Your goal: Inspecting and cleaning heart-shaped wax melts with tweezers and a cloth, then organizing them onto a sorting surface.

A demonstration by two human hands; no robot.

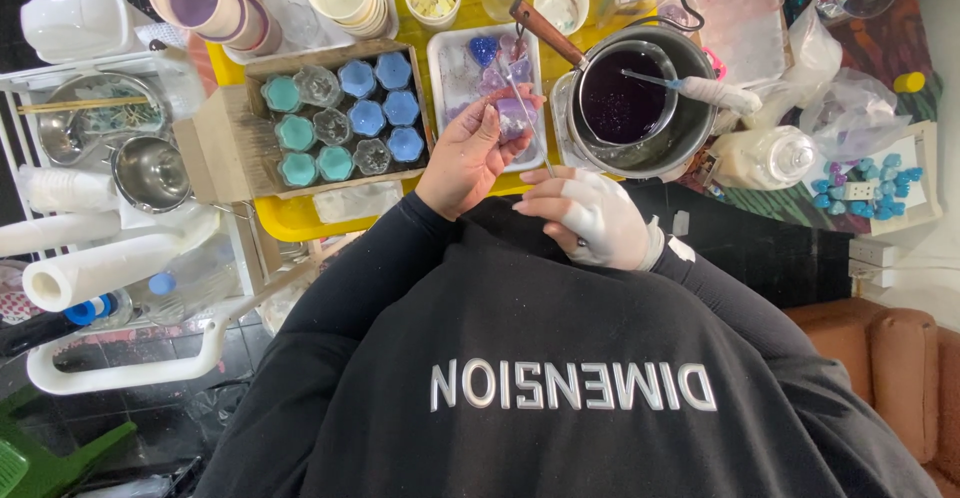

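My left hand (470,153) is bare and grips a small clear cup with purple filling (516,116), held above the front edge of a white tray (440,88). My right hand (598,220) wears a white glove and pinches a thin metal stick (532,128) that slants up past the cup. Both hands are close together just in front of my chest. The white tray holds a blue heart shape (484,50) and pale purple pieces.
A cardboard box (230,138) holds several small glass cups filled teal and blue. A pot of dark purple liquid (622,103) with a wooden handle stands right of the tray. Stacked cups (205,3), bowls, paper rolls (100,268) and a yellow tray (290,220) surround them.
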